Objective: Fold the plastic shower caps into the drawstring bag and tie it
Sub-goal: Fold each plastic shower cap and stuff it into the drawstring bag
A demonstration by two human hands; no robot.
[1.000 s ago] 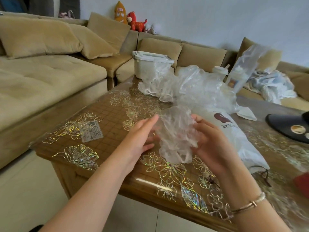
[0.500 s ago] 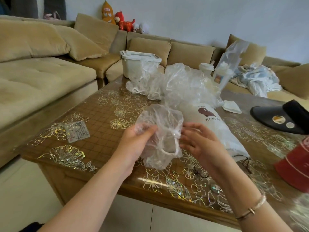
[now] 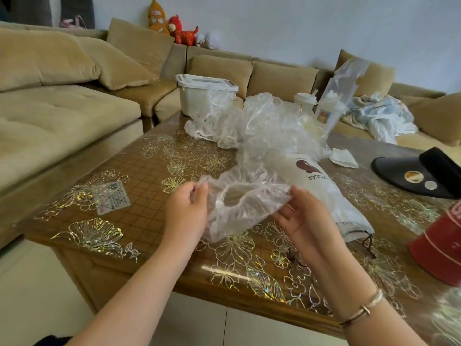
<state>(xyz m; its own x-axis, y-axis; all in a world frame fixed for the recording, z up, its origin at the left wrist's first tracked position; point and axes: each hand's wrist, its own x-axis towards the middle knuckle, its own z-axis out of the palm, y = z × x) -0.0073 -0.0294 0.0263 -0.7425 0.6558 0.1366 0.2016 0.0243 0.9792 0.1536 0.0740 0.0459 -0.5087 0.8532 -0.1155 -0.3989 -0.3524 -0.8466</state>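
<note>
Both hands are holding one clear shower cap stretched between them above the tabletop, just in front of the white drawstring bag. The left hand is pinching the cap's left edge in a closed grip, fingers curled round the plastic; the right hand is pinching the right edge between thumb and fingertips. The bag is lying on its side, its dark cord trailing at its near end. Behind the bag, a heap of more caps is lying on the tabletop.
</note>
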